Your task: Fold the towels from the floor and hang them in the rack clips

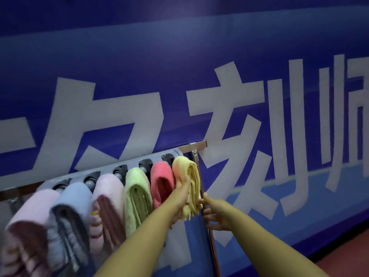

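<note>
A grey clip rack (111,168) runs along a metal bar, rising to the right. Folded towels hang from it: pink (30,212), blue (69,198), pale pink (108,192), green (135,188), coral red (161,176) and yellow (189,176) at the right end. My left hand (182,193) grips the yellow towel from its left side. My right hand (214,213) is beside the towel's lower right edge, fingers spread and touching the folded layers. The clip above the yellow towel is hidden by the towel.
A blue banner wall (239,47) with large white characters stands right behind the rack. The chrome upright post (209,232) of the rack stand runs down just right of the yellow towel. A strip of reddish floor (351,258) shows at the lower right.
</note>
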Available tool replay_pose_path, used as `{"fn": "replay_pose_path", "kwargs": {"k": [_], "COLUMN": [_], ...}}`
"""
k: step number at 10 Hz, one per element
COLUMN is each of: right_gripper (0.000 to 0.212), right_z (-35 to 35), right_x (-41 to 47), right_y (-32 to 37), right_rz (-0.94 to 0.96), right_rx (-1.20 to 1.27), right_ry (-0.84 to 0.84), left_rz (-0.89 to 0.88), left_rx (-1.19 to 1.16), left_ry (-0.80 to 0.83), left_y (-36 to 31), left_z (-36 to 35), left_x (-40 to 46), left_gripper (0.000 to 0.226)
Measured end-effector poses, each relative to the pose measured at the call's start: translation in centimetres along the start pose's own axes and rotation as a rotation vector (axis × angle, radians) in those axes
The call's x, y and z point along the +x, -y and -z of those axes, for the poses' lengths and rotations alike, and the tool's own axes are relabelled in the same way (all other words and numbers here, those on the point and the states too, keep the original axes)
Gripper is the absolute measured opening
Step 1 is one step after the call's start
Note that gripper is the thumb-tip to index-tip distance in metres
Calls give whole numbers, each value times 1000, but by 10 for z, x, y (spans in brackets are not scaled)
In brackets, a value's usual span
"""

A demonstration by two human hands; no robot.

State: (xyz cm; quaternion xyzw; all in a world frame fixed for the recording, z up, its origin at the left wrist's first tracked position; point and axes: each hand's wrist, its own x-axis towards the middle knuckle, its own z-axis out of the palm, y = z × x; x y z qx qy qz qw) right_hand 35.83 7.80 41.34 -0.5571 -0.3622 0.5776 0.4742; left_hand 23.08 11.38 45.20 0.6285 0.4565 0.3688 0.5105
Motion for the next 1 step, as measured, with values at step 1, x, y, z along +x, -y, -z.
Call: {"fn": "replay_pose_path", "kwargs": {"k": [1], "right_gripper": [47], "right_z": [-14], "right_x": [-18], "right_y": [-10], "right_rz": [-15], "right_rx": [-97], "right_ry": [24], "left_rz": [88], "left_rx": [113], "left_ry": [79], "left_y": [32], "left_z": [-5], "left_x": [-34], "left_gripper": [61]}}
